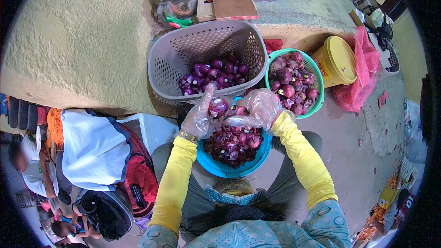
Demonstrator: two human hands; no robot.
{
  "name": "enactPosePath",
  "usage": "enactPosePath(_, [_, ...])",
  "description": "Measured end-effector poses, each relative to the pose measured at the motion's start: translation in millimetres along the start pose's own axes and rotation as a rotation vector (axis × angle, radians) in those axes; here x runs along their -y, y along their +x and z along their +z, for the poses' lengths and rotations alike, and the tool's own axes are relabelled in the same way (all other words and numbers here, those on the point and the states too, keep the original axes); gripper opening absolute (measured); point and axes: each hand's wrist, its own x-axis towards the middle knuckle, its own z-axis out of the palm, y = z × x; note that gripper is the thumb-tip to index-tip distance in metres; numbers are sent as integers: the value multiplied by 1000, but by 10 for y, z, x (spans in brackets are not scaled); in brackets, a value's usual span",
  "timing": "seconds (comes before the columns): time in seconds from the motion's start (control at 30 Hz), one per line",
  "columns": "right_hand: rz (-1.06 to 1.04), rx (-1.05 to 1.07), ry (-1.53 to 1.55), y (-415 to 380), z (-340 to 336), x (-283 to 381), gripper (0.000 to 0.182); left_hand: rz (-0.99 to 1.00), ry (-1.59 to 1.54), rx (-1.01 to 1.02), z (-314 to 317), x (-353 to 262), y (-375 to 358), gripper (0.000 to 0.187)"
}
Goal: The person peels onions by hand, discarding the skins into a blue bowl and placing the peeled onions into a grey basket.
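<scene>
Both hands wear clear plastic gloves and yellow sleeves. My left hand [196, 118] is closed around a red onion [218, 107], held with the thumb up along its side. Close by on the right, my right hand [262, 108] has its fingers curled, with a reddish bit near the fingertips; what it grips is hidden. Beneath both hands sits a blue basin [229, 172] with onion skins [233, 147] in it. Just beyond is a grey perforated basket [161, 64] holding shiny peeled onions [219, 74]. A green basket [319, 103] of unpeeled onions [287, 76] stands right of it.
A yellow lidded bucket [337, 62] and a pink mesh sack [356, 89] stand at the right. Cardboard [234, 1] and plastic containers [181, 0] lie behind the grey basket. White cloth [94, 147] and bags are at the left, where other people sit.
</scene>
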Motion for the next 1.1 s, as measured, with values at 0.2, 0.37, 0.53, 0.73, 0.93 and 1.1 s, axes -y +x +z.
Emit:
enactPosePath(0.2, [93, -51, -39, -3, -28, 16, 61, 52, 146, 54, -237, 148, 126, 69])
enactPosePath(0.37, [103, -30, -34, 14, -16, 35, 63, 52, 53, 232, -592, 481, 432, 75])
enactPosePath(0.53, [121, 11, -46, 29, 25, 58, 59, 90, -20, 82, -158, 219, 144, 70])
enactPosePath(0.73, [99, 28, -60, 47, 62, 41, 56, -140, -340, 105, -268, 303, 322, 71])
enactPosePath(0.93, [63, 91, -74, 45, 67, 69, 59, -156, -359, 99, -268, 293, 303, 71])
enactPosePath(1.1, [42, 225, -62, 49, 43, 106, 57, -105, -393, -78, -288, 280, 350, 66])
